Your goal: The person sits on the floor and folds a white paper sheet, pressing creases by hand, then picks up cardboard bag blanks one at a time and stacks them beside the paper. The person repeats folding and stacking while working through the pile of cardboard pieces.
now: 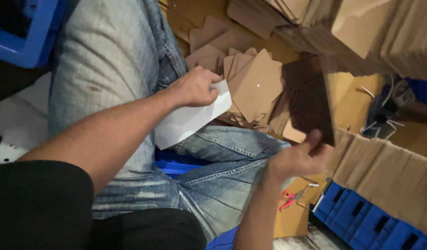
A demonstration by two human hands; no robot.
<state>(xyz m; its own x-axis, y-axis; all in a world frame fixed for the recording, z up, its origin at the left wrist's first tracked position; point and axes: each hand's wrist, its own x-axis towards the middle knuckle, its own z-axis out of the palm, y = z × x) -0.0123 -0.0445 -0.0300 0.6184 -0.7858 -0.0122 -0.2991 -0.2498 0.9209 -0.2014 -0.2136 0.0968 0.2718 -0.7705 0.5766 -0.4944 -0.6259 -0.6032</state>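
Observation:
My left hand (195, 88) is shut on a white sheet of paper (185, 121), which hangs over my jeans-clad thigh. My right hand (294, 159) grips the lower corner of a thick dark stack of brown cards (310, 104), held on edge. Beside both hands lies a fanned pile of square brown cards (255, 88), the top one with a small hole in its middle. Both arms reach in from the lower left.
Tall stacks of brown card (384, 37) fill the upper right, and another row (384, 171) runs along the lower right. Blue plastic crates (361, 217) sit beneath. Red-handled scissors (290, 198) lie on a card by my right wrist. Another blue crate (28, 32) stands upper left.

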